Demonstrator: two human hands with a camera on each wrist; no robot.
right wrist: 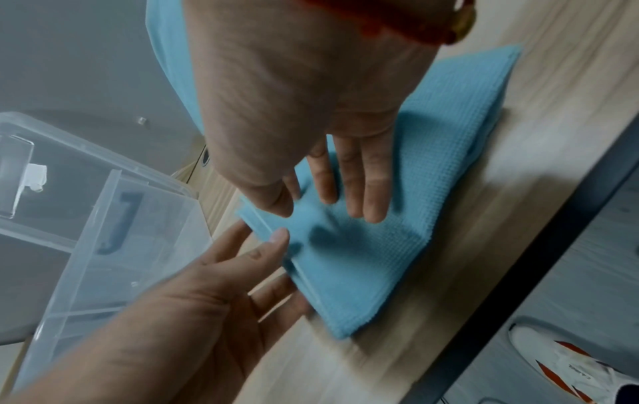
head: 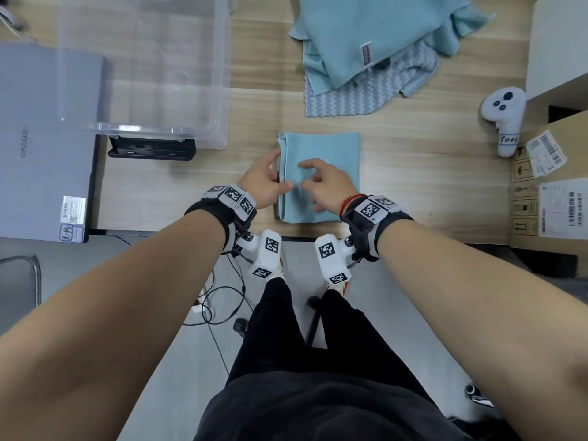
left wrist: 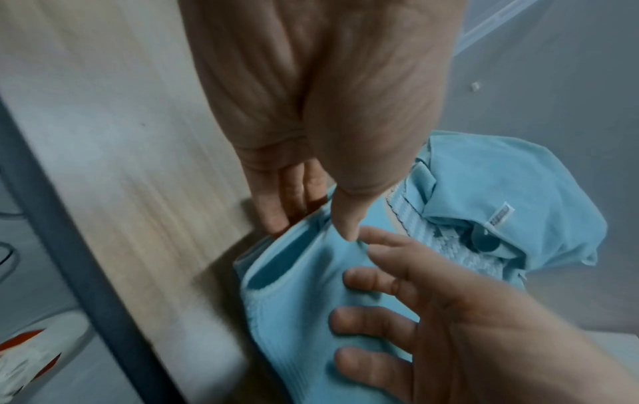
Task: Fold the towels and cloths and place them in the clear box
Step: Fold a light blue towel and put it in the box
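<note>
Folded into a neat rectangle, the blue towel (head: 324,173) lying flat on the wooden desk (head: 429,173), close to the near edge, just right of the clear box (head: 219,90). Left hand (head: 265,181) at the towel's left folded edge: fingers straight and reaching along and under that edge, thumb on top of the cloth, loosely framing the fold rather than clenched; in the left wrist view the fingertips (left wrist: 276,218) touching the desk beside the layered hem. Right hand (head: 321,183) spread over the towel's middle, fingers relaxed and lightly bent, tips pressing down on the top layer, nothing grasped; in the right wrist view the fingers (right wrist: 370,191) lying flat on the waffle-textured cloth. Clear box standing at the far left of the desk, partly over a grey closed laptop (head: 41,154), a black rectangular device (head: 151,149) just in front of its near wall. Farther back on the desk, well apart from the folded towel, an unfolded light blue towel (head: 375,36) heaped on top of a zigzag-patterned cloth (head: 366,97). At the right, a white handheld controller (head: 504,119) near a cardboard box (head: 553,186) bearing labels. Below the desk edge, black trousers and white shoes with orange marks.
</note>
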